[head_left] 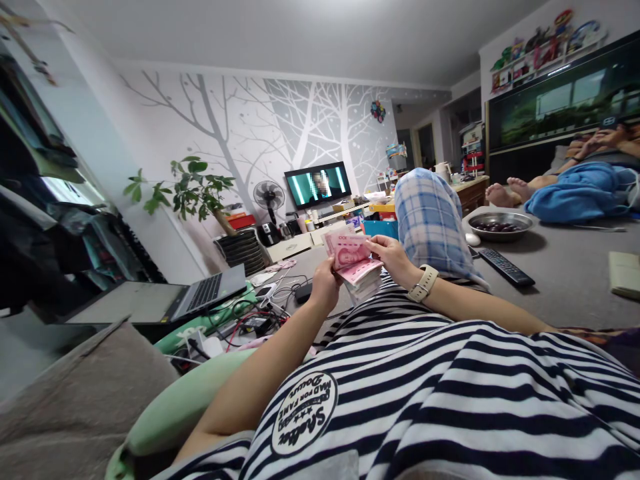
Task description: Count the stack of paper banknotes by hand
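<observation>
Right under my chin, the striped shirt [430,393], and just past it the action: a bundle of banknotes [363,275], pink on top, up in the air between my two hands and over my lap! My left hand [326,285] has it pinched along its left side, thumb on the face of the notes. Over on the other side, my right hand [393,259], pale watch [423,283] on the wrist, has thumb and fingertips nipping the right edge of the raised upper note [349,251]. And here's the key line: that note runs lengthwise from hand to hand, tipped up with its portrait towards me, while the rest of the bundle fans out below and nearer my body. Which hand is closer to that lower part? The left, it's right against it; whether my right touches it, I can't tell.

Further out, left, a laptop [213,291] beside tangled cables [280,307]; ahead, my checked knee [429,217]; right, the remote [506,268], then a metal bowl [501,235] of dark round things. Beyond that, another person's bare feet [501,195]. Farthest back, fan [269,195] and lit television [319,185] against the tree-painted wall [235,120].
</observation>
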The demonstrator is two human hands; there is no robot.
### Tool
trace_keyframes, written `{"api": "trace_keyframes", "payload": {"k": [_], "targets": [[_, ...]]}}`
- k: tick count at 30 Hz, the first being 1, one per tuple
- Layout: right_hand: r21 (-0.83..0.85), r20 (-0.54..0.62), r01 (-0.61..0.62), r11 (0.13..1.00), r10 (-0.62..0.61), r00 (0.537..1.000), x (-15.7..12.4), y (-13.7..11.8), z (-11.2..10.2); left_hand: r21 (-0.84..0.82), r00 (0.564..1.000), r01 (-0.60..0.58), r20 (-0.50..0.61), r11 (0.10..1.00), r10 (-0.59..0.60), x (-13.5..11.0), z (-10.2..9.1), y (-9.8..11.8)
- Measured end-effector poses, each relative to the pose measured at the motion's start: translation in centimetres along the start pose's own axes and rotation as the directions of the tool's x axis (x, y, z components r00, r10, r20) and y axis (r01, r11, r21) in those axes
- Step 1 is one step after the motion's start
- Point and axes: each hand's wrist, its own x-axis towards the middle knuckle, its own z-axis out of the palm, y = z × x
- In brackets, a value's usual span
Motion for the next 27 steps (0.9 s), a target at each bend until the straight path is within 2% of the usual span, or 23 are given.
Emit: {"api": "trace_keyframes", "payload": {"k": [27], "targets": [[0.031, 0.012, -0.005, 1.000, 0.005, 1.000, -0.04, -0.03, 0.01, 0.064, 0.999, 0.007, -0.035, 0.998, -0.005, 0.24, -0.27, -0.16]]}}
